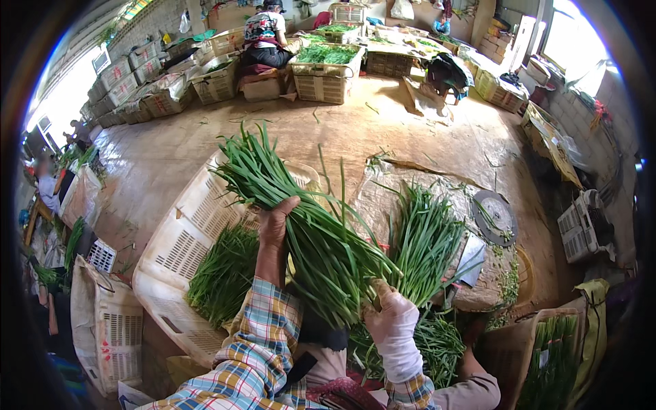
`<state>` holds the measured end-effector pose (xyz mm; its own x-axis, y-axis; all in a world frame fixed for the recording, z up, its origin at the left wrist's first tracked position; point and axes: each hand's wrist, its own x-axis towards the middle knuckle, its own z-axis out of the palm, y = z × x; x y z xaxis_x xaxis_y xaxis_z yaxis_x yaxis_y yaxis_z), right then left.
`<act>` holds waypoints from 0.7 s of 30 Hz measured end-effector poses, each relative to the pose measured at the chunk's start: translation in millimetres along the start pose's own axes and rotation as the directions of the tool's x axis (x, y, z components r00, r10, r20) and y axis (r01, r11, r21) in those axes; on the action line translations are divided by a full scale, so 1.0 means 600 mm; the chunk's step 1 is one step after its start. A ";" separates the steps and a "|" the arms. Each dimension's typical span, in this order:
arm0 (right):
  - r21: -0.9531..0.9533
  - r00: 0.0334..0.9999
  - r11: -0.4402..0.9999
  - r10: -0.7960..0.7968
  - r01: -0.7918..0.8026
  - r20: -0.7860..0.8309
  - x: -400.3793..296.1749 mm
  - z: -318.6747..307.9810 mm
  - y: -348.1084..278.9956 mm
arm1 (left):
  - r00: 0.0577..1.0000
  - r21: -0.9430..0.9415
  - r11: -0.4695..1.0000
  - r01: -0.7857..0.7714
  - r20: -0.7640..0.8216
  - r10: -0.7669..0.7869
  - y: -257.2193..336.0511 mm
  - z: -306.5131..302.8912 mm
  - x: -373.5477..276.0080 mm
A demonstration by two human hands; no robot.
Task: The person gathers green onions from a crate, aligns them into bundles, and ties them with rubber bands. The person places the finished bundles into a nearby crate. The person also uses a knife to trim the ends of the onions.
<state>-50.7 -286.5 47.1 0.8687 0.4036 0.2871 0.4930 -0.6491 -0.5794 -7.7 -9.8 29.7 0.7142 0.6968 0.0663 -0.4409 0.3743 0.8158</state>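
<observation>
My left hand [277, 218] grips a large bunch of long green leafy stalks [328, 241], like garlic chives, around its upper part. My right hand [390, 313], in a whitish glove or wrap, holds the bunch near its pale stem ends. Below and to the left, more greens [225, 271] lie in a large white plastic crate [177, 246]. A second bunch of greens [428, 241] rests at the right on a sheet-covered surface, beside a metal blade [470, 259] and a round grey disc [494, 218]. Loose greens [438, 343] lie by my lap.
Another person's arm [469, 379] reaches in close at my right. Beside it stands a crate of upright bundled greens [551, 348]. An empty-looking crate [120, 328] stands at left. Across the floor, a seated person [265, 38] works near a filled crate [325, 82].
</observation>
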 end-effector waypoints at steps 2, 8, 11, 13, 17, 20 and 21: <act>0.359 0.990 0.922 0.124 -0.142 0.072 -0.002 0.021 0.030 | 1.000 -0.007 1.000 -0.018 0.016 0.018 -0.002 0.010 0.001; 0.673 0.968 0.700 0.124 -0.240 0.217 -0.007 0.035 0.021 | 0.998 0.057 0.997 0.055 -0.019 -0.054 0.014 0.009 -0.002; 0.707 0.827 0.470 0.098 -0.529 0.554 -0.017 0.037 0.053 | 0.991 -0.021 0.992 0.124 0.060 -0.123 0.005 0.015 0.005; 0.603 0.821 0.620 0.122 -0.502 0.558 -0.023 0.023 0.046 | 0.986 -0.027 0.988 0.151 0.076 -0.148 0.001 0.022 0.006; 0.123 0.884 0.965 0.158 -0.233 0.440 -0.062 -0.023 0.064 | 0.996 0.297 0.953 0.064 -0.086 -0.040 0.014 0.058 0.004; 0.312 0.966 0.915 0.227 -0.256 0.124 -0.080 -0.052 0.041 | 0.989 0.424 0.905 -0.026 -0.122 0.085 0.020 0.075 0.004; 0.403 0.987 0.901 0.160 -0.159 0.033 -0.075 -0.064 0.031 | 0.988 0.406 0.914 -0.030 -0.127 0.089 0.013 0.085 0.003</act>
<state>-78.7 -341.0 52.7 0.9342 0.3159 0.1657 0.2869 -0.3895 -0.8752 17.7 -36.7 65.6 0.5976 0.7992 0.0651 -0.2038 0.0729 0.9763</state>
